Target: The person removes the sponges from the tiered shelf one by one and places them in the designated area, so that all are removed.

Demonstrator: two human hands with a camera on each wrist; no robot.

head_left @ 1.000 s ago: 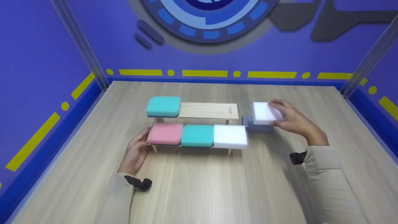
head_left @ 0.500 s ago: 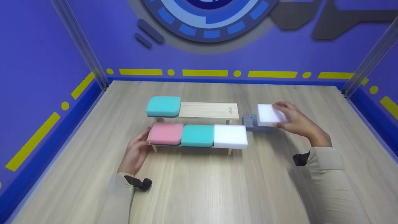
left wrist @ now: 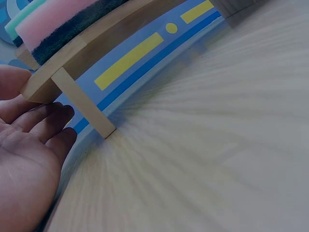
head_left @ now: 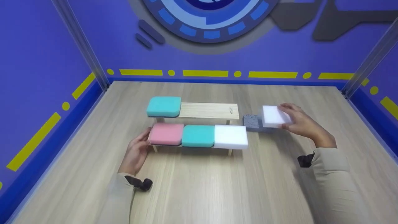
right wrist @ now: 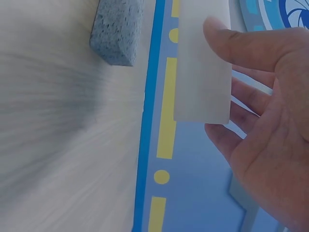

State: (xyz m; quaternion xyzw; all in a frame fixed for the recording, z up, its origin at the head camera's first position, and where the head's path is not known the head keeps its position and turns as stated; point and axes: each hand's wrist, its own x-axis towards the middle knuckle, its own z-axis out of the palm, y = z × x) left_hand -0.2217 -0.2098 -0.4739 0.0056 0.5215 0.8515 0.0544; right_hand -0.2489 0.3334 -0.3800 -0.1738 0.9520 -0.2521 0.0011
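My right hand (head_left: 300, 121) pinches a white sponge block (head_left: 275, 116) between thumb and fingers. In the right wrist view the white block (right wrist: 203, 77) is raised off the table. Beneath and left of it lies a grey speckled block (head_left: 252, 122), partly hidden in the head view. My left hand (head_left: 136, 152) holds the left end of a two-tier wooden rack (head_left: 208, 110); in the left wrist view the thumb is at the board's end and the fingers lie below. On the lower tier sit a pink sponge (head_left: 167, 133), a teal sponge (head_left: 198, 135) and another white sponge block (head_left: 231, 136).
A second teal sponge (head_left: 164, 106) rests at the left of the upper tier, beside bare wood. The rack stands on short legs on a wood-grain table (head_left: 199, 186). Blue panels (head_left: 205, 62) with yellow marks enclose the back and sides.
My right hand has moved right and slightly nearer with the white sponge block, so more of the grey block shows. The left hand and the rack have stayed in place.
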